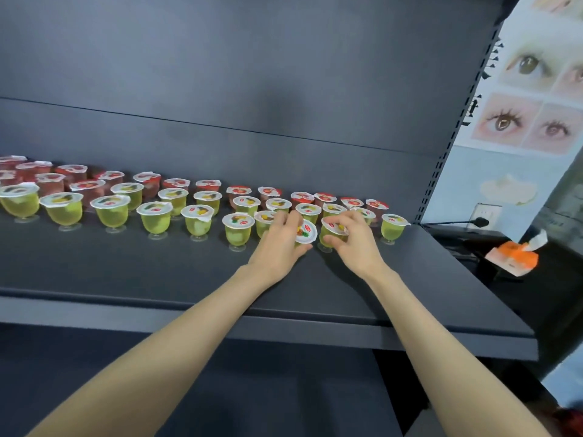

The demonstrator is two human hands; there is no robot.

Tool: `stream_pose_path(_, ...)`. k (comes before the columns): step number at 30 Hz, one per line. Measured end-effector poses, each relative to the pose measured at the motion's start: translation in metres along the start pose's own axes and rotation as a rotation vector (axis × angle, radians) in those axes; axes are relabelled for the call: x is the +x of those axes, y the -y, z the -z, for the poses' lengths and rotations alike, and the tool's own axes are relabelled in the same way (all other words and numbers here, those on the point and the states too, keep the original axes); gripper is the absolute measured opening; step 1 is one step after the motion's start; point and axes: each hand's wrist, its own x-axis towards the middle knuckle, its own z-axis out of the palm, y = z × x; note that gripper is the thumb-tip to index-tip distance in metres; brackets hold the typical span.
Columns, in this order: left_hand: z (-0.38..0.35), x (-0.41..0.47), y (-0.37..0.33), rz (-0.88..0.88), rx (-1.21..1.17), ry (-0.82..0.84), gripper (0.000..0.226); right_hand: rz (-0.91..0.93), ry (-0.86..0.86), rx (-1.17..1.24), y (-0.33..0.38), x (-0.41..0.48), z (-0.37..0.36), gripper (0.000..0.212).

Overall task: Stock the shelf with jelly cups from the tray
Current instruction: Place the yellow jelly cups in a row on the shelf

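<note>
A dark grey shelf [157, 266] carries rows of jelly cups: red ones [238, 192] along the back, green ones [156, 216] in front. My left hand [279, 244] grips a green jelly cup [305, 232] that is tilted with its white lid facing right. Beside it, my right hand [353, 238] holds another green cup [333, 233] upright in the front row, fingers curled round its lid and body. One more green cup [392, 228] stands at the row's right end. The tray is not in view.
The shelf's back panel [252, 89] rises behind the cups, with a slotted upright [448, 146] at the right. Beyond the shelf's right end lie an orange-and-white tissue pack [512, 255], a wall socket [487, 216] and a poster of eyes [536, 89]. A lower shelf [189, 389] lies under my forearms.
</note>
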Motion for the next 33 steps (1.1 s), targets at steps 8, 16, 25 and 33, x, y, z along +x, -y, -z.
stream_pose_path(8, -0.007, 0.017, 0.007, -0.044, 0.149, 0.026, 0.034, 0.085, 0.053, -0.06, -0.013, 0.016, -0.004, 0.031)
stream_pose_path(16, 0.0, 0.015, 0.01, -0.088, 0.361, 0.1, 0.036, 0.061, 0.095, -0.163, -0.007, 0.011, 0.004, 0.035)
stream_pose_path(25, 0.044, 0.002, 0.003, -0.13, 0.412, 0.143, 0.037, -0.022, 0.134, -0.315, 0.029, -0.002, 0.02, 0.04)
stream_pose_path(33, 0.145, -0.031, 0.014, -0.164, 0.518, 0.105, 0.039, 0.068, 0.076, -0.327, 0.116, -0.025, 0.013, 0.037)
